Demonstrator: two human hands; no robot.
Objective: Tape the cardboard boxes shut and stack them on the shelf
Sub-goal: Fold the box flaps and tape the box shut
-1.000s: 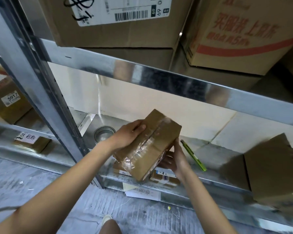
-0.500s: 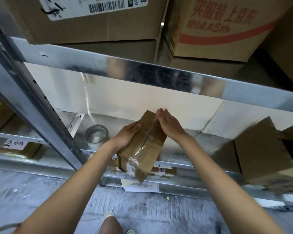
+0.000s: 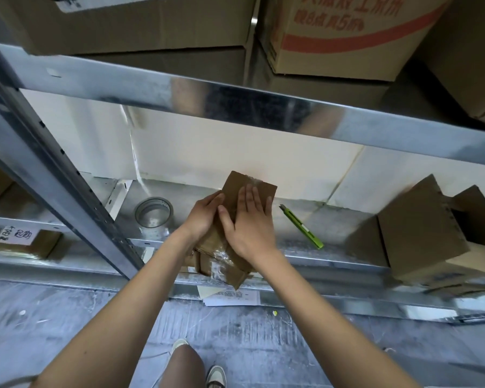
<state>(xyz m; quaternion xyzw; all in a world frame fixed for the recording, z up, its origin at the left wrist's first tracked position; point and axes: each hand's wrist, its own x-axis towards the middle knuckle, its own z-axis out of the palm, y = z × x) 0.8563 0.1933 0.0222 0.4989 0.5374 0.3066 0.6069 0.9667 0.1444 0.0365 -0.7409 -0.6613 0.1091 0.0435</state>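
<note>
- The small brown cardboard box wrapped in clear tape (image 3: pixel 249 191) lies tilted on the metal shelf (image 3: pixel 333 225), propped on other small boxes at the front edge.
- Right hand (image 3: pixel 249 222): grip spread, flat fingers pressing the top, probably to smooth the tape.
- Left hand (image 3: pixel 205 214): fingers curled on the box's left side, steadying it.
- Counted nearby: one roll of clear tape (image 3: pixel 153 212); one green utility knife (image 3: pixel 301 227); one open brown cardboard box (image 3: pixel 431 233), untaped.

Left hand (image 3: pixel 205 215): forearm bare, extended forward, fingers bent over the left side of a small taped cardboard box (image 3: pixel 252 186). Right hand (image 3: pixel 249 222): forearm bare, palm down, fingers straight, pressed flat on its top.
</note>
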